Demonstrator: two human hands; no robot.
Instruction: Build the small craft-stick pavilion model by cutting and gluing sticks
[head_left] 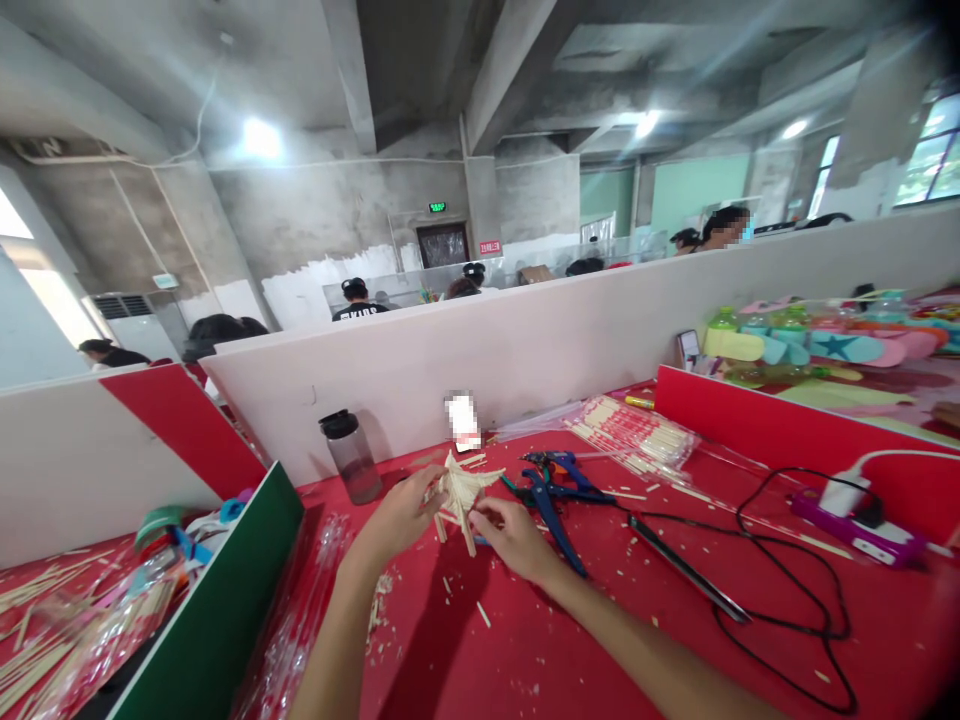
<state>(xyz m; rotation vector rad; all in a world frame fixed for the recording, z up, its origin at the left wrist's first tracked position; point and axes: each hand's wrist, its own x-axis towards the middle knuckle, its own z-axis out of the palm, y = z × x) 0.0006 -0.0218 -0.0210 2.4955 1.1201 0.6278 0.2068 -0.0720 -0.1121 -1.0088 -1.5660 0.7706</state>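
Observation:
Both my hands hold a small structure of glued wooden sticks [460, 492] above the red table [570, 640]. My left hand [399, 515] grips its left side with the fingers curled around the sticks. My right hand [508, 535] pinches the lower right part of it. A blue glue gun [556, 488] lies just right of my hands. Its black cable [780, 590] loops across the table to a power strip [855, 520].
A dark water bottle [349, 456] stands by the white partition [525, 350]. A bag of wooden sticks [637, 432] lies at the back. A green divider [217, 610] bounds the left, a red one [787, 430] the right. Stick scraps litter the table. Other people sit beyond the partition.

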